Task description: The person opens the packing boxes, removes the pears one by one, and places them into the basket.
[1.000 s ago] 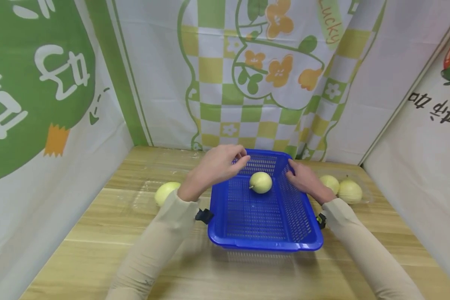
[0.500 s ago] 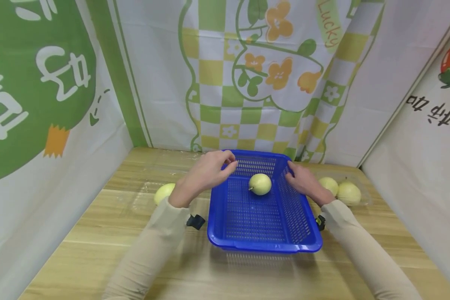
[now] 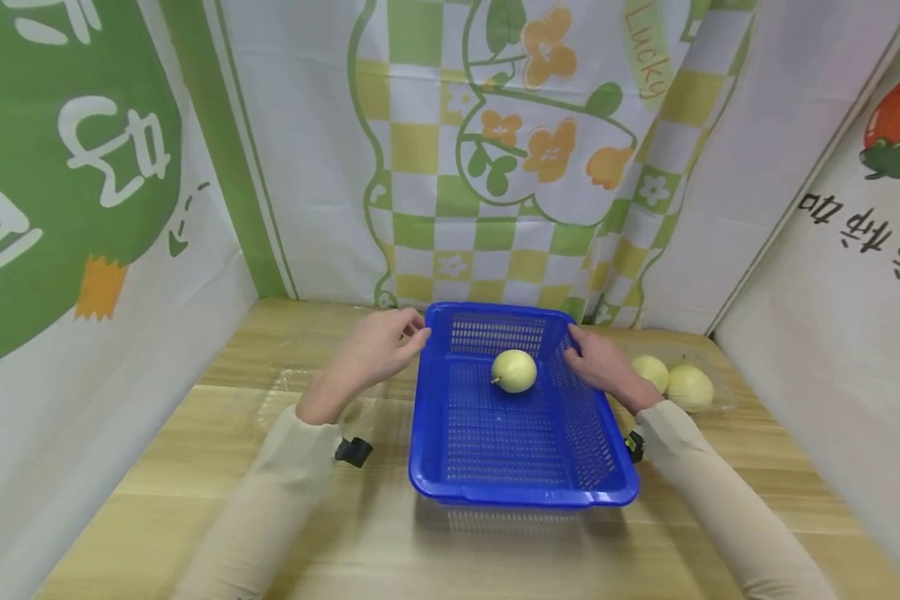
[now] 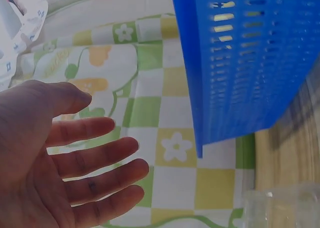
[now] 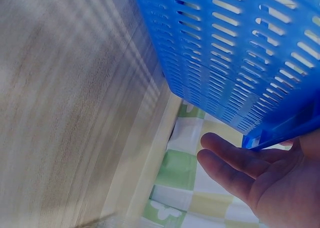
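Left hand [image 3: 371, 350]: fingers loosely spread, nothing held, blue basket [image 3: 495, 454] just right of them. Right hand [image 3: 603, 364]: fingers grip its right rim. Yellow-green fruit [image 3: 514, 372] sits inside, between both hands' fingers (two more fruits [image 3: 691, 388] right of the right ones).

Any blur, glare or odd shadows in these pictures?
Head view: left sleeve slightly blurred, soft shadows beside the blue basket; left wrist view: glare whitens the top left corner; right wrist view: stripes of light and shadow cross the table.
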`<state>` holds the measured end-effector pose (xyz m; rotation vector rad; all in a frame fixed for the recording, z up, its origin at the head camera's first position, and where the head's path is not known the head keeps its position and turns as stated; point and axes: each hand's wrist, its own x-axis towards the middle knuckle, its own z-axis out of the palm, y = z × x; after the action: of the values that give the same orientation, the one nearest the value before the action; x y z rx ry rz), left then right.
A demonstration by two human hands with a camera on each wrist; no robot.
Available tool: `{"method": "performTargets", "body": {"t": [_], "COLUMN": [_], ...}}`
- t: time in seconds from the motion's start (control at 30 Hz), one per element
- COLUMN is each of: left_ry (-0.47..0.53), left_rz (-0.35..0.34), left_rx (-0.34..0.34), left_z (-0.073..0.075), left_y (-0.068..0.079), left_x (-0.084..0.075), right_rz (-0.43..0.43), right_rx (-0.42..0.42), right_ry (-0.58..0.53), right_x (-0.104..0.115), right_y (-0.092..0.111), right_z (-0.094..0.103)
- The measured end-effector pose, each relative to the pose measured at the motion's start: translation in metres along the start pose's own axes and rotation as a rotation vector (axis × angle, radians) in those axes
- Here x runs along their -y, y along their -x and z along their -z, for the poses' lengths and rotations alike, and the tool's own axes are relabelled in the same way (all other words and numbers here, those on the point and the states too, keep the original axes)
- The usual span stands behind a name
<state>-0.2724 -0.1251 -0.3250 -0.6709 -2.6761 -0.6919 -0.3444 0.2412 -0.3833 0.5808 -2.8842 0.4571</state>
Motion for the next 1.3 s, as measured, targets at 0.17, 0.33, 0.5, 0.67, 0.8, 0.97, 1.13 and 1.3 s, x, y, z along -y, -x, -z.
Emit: {"method": "performTargets", "body": {"t": [0.17, 0.33, 0.5, 0.67, 0.8, 0.97, 1.13, 1.3], "left_ry": [-0.016, -0.051, -0.075, -0.076, -0.086, -0.101, -0.100, -0.035], "left_rz": [0.044, 0.038, 0.054, 0.112, 0.161, 0.226, 0.279, 0.325], "left_rx": [0.007, 0.008, 0.060, 0.140, 0.203, 0.324, 0.444, 0.504], "left_z": [0.005, 0.005, 0.005, 0.009, 0.011, 0.013, 0.011, 0.005], "left_y": [0.008, 0.012, 0.019, 0.024, 0.029, 0.034, 0.037, 0.037], "left_x": [0.012, 0.020, 0.035, 0.057, 0.073, 0.083, 0.089, 0.093], "right_rz": [0.001, -0.016, -0.008, -0.023, -0.029, -0.023, -0.022, -0.028], "right_rx": [0.016, 0.021, 0.022, 0.026, 0.038, 0.036, 0.035, 0.034], "right_ry": [-0.036, -0.034, -0.027, -0.037, -0.041, -0.040, -0.045, -0.041], "right_x": [0.003, 0.001, 0.001, -0.001, -0.002, -0.002, 0.000, -0.001], "right_y": [-0.003, -0.001, -0.001, 0.000, 0.001, 0.002, 0.002, 0.002], "right_z": [-0.002, 0.002, 0.001, 0.000, 0.000, -0.001, -0.001, -0.001]}}
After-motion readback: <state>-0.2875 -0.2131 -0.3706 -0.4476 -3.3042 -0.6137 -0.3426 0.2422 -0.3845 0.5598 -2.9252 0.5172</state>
